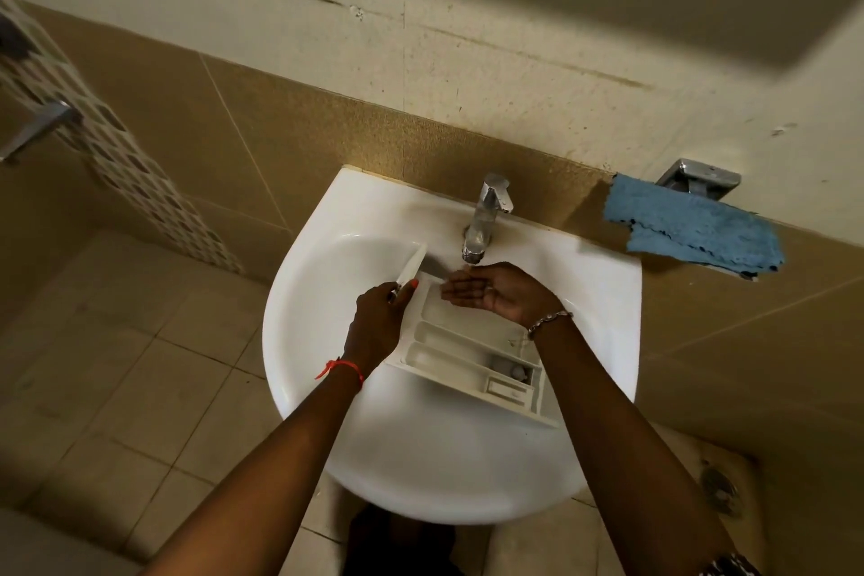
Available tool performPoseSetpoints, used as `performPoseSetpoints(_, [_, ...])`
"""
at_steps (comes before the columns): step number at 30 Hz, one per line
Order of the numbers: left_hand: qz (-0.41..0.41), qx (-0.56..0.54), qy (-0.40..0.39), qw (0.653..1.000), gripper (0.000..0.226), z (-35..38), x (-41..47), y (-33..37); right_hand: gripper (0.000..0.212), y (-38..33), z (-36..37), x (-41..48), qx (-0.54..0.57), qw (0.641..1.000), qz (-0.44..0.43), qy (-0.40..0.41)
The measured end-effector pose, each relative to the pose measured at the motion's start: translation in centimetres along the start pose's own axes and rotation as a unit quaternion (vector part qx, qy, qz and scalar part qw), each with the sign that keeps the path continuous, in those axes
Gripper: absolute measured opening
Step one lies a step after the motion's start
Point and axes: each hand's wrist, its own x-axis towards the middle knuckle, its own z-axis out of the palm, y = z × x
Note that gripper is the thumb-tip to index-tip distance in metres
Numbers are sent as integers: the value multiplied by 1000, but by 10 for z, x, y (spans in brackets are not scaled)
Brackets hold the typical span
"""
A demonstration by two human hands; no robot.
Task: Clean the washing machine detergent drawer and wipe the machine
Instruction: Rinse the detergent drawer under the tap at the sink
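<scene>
My only camera rides on my head, looking steeply down and slightly forward. It is close over the sink (299, 341), aimed at the drawer (467, 355), with my left grip (378, 318) and right grip (495, 292) at mid-frame. My forearms (280, 458) enter from the near edge. The wide lens also takes in the far wall (514, 37) and the floor (117, 388) at left.

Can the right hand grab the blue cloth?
Probably yes. The right hand is empty under the tap, and nothing stands between it and the blue cloth beside the sink.
</scene>
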Motion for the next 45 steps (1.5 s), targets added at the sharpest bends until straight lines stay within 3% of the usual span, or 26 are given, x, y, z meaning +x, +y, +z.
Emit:
performPoseSetpoints(5, [7, -2, -1, 1000, 41, 0, 0, 1, 25, -5, -2, -1, 97, 994, -23, 39])
performPoseSetpoints(9, [11, 1, 0, 1000, 47, 0, 1, -2, 28, -4, 7, 4, 234, 971, -38, 26])
performPoseSetpoints(13, [6, -1, -4, 1000, 47, 0, 0, -1, 23, 3, 14, 10, 285, 958, -31, 22])
performPoseSetpoints(15, [7, -6, -7, 1000, 47, 0, 1, -1, 21, 9, 17, 8, 245, 969, -20, -6])
performPoseSetpoints(18, [7, -10, -4, 1000, 50, 0, 2, -3, 41, 17, 24, 1, 159, 987, 13, -31])
performPoseSetpoints(22, [8, -8, 3, 1000, 52, 0, 1, -3, 37, 16, 36, -21, -56, 998, 12, -40])
performPoseSetpoints(26, [14, -13, -2, 1000, 49, -1, 0, -1, 35, 17, 42, -33, -253, 966, -22, 45])
performPoseSetpoints(30, [17, -19, -12, 1000, 47, -1, -1, 0, 30, 19, 32, -36, -406, 906, -24, 121])
performPoseSetpoints(33, [18, -27, -11, 999, 52, -1, 0, -1, 26, 16, 22, -36, -296, 943, -37, 149])
performPoseSetpoints(35, [14, -31, -4, 999, 61, -1, 1, -4, 25, 11, 15, -30, -144, 976, -57, 150])
performPoseSetpoints(37, [14, -37, 0, 999, 60, -1, 1, -6, 27, 9, 10, -20, 55, 993, -43, 99])
performPoseSetpoints(40, [19, -41, -1, 999, 58, -1, 1, -7, 28, 10, 13, -6, 242, 969, -32, 43])
performPoseSetpoints(45, [16, -49, -5, 999, 55, -1, 2, -7, 29, 16, 22, 3, 302, 952, -46, 28])
